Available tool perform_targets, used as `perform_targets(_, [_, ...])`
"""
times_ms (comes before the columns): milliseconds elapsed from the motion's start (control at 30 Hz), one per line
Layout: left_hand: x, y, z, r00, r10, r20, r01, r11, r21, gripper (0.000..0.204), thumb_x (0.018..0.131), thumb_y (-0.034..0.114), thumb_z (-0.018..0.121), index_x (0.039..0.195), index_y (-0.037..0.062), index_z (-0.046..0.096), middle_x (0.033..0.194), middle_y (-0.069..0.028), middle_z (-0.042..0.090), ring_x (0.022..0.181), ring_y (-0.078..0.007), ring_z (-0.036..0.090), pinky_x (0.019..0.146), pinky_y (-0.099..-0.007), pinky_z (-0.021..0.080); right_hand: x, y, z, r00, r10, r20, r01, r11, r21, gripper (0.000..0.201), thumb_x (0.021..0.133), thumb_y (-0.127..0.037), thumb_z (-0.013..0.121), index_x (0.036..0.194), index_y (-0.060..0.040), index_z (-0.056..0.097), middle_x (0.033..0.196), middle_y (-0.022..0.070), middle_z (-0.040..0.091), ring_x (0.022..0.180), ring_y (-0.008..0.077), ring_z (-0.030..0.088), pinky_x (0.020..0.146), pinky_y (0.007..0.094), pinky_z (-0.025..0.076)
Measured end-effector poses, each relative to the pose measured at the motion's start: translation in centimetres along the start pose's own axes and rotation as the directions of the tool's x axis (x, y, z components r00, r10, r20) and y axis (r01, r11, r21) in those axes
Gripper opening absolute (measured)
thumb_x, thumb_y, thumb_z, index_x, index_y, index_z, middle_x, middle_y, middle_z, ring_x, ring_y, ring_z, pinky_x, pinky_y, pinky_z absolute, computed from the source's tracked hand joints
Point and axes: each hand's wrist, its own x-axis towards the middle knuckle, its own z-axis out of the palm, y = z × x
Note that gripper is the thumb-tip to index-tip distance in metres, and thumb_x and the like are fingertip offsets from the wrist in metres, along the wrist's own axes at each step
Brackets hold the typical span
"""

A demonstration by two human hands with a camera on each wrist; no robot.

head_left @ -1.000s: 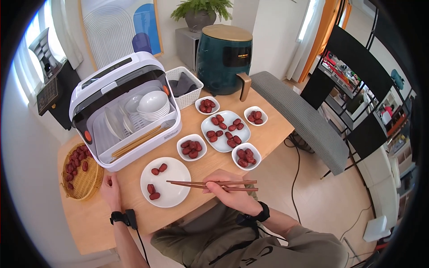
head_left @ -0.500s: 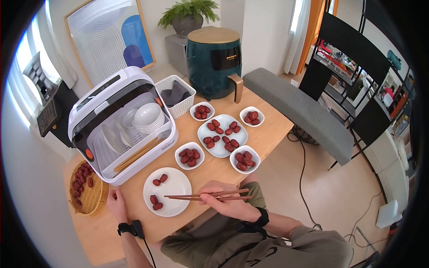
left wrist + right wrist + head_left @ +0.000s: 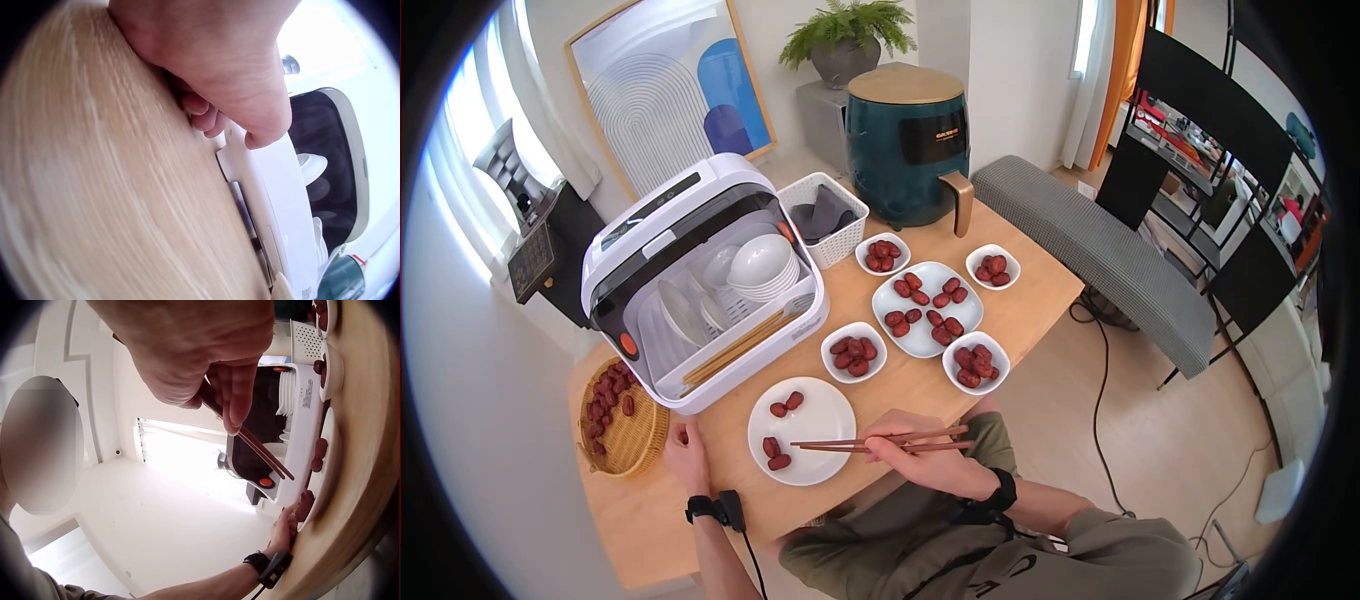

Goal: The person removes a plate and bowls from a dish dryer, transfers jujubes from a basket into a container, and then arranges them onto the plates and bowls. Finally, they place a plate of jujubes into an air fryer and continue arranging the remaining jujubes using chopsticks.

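In the head view my right hand grips a pair of brown chopsticks. Their tips are over the round white plate, close to two red dates on its left side. Two more dates lie farther up that plate. From the right wrist the chopsticks show as slightly parted at the tips. My left hand rests on the table between the plate and a wicker basket of dates. Its fingers hang loosely curled in the left wrist view, with no held thing showing.
A white dish case with bowls, plates and chopsticks stands behind the plate. Several small white bowls of dates, such as one bowl, surround a squarish plate of dates. A green air fryer and a white basket are farther back.
The head view has tilted and shifted. The chopsticks keep nearly the same place over the plate, and the dates lie as before. My left hand stays on the table.
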Motion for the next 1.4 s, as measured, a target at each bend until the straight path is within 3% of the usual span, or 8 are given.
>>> perform_targets(167, [-0.3,0.3,-0.6,0.999,-0.033,-0.012,0.033,0.999,0.031,0.041,0.091,0.034,0.061,0.073,-0.0024,0.055,0.064,-0.0041,0.053,0.060,-0.0116,0.045,0.058,-0.0296,0.039,0.1,0.0,0.1,0.997,0.072,0.000,-0.072,0.992,0.103,0.010,0.094,-0.007,0.059,0.098,0.0015,0.063,0.087,0.0094,0.064,0.074,0.0127,0.065,0.062,0.0242,0.052])
perform_targets(233, [-0.9,-1.7,-1.3,0.997,-0.059,-0.039,0.062,0.996,0.067,0.040,0.089,0.035,0.064,0.076,-0.0037,0.061,0.063,-0.0084,0.059,0.058,-0.0153,0.054,0.058,-0.0319,0.044,0.0,0.4,0.0,0.993,0.100,0.055,-0.103,0.993,0.051,0.011,0.095,-0.007,0.057,0.100,0.0021,0.062,0.090,0.0093,0.063,0.075,0.0125,0.065,0.065,0.0243,0.055])
perform_targets(300, [0.2,-0.9,0.2,0.997,0.032,-0.064,-0.029,0.998,0.049,0.040,0.087,0.036,0.065,0.078,-0.0034,0.064,0.066,-0.0116,0.063,0.060,-0.0193,0.060,0.059,-0.0339,0.046,0.3,0.6,-0.7,0.988,0.143,-0.060,-0.135,0.984,0.113,0.010,0.096,-0.003,0.053,0.098,0.0026,0.061,0.086,0.0084,0.062,0.075,0.0137,0.065,0.070,0.0261,0.055])
perform_targets(433, [0.2,-0.6,0.2,0.997,0.005,-0.082,0.002,0.997,0.083,0.040,0.085,0.038,0.066,0.078,-0.0015,0.065,0.067,-0.0136,0.064,0.062,-0.0253,0.062,0.061,-0.0366,0.048,1.8,1.0,-0.6,0.991,0.131,-0.021,-0.126,0.978,0.163,0.012,0.096,-0.007,0.055,0.101,0.0030,0.059,0.088,0.0073,0.062,0.076,0.0116,0.064,0.070,0.0258,0.056])
perform_targets(633, [0.2,-0.2,0.0,0.997,-0.049,-0.056,0.054,0.995,0.079,0.041,0.086,0.038,0.066,0.077,-0.0020,0.065,0.063,-0.0133,0.063,0.059,-0.0246,0.062,0.060,-0.0361,0.047,6.9,1.3,0.1,0.989,0.142,-0.031,-0.143,0.990,-0.012,0.016,0.096,-0.012,0.057,0.102,0.0032,0.061,0.082,0.0062,0.064,0.072,0.0115,0.065,0.065,0.0239,0.054])
perform_targets(867, [0.3,-0.4,0.2,0.997,-0.066,-0.036,0.067,0.998,0.020,0.040,0.087,0.036,0.066,0.079,-0.0030,0.065,0.064,-0.0120,0.062,0.059,-0.0196,0.059,0.060,-0.0335,0.047,9.1,1.9,1.3,0.981,0.177,0.085,-0.162,0.973,-0.163,0.017,0.095,-0.014,0.059,0.100,0.0022,0.061,0.082,0.0085,0.066,0.073,0.0138,0.069,0.062,0.0235,0.052])
perform_targets(1133, [0.3,-0.5,0.2,0.998,-0.049,-0.043,0.050,0.998,0.024,0.041,0.087,0.036,0.066,0.078,-0.0036,0.064,0.063,-0.0125,0.062,0.059,-0.0224,0.061,0.059,-0.0346,0.046,7.5,2.3,1.0,0.984,0.162,0.074,-0.152,0.980,-0.125,0.016,0.094,-0.012,0.060,0.100,0.0033,0.062,0.083,0.0098,0.067,0.076,0.0148,0.069,0.062,0.0242,0.053])
perform_targets(1400, [0.1,0.6,-0.3,0.998,-0.046,-0.042,0.049,0.997,0.061,0.040,0.086,0.036,0.065,0.078,-0.0033,0.064,0.062,-0.0140,0.061,0.057,-0.0254,0.060,0.058,-0.0364,0.046,5.2,-0.3,-5.1,0.984,0.062,-0.167,-0.086,0.986,-0.140,0.013,0.095,-0.007,0.056,0.099,0.0042,0.062,0.084,0.0105,0.067,0.073,0.0150,0.067,0.067,0.0257,0.055])
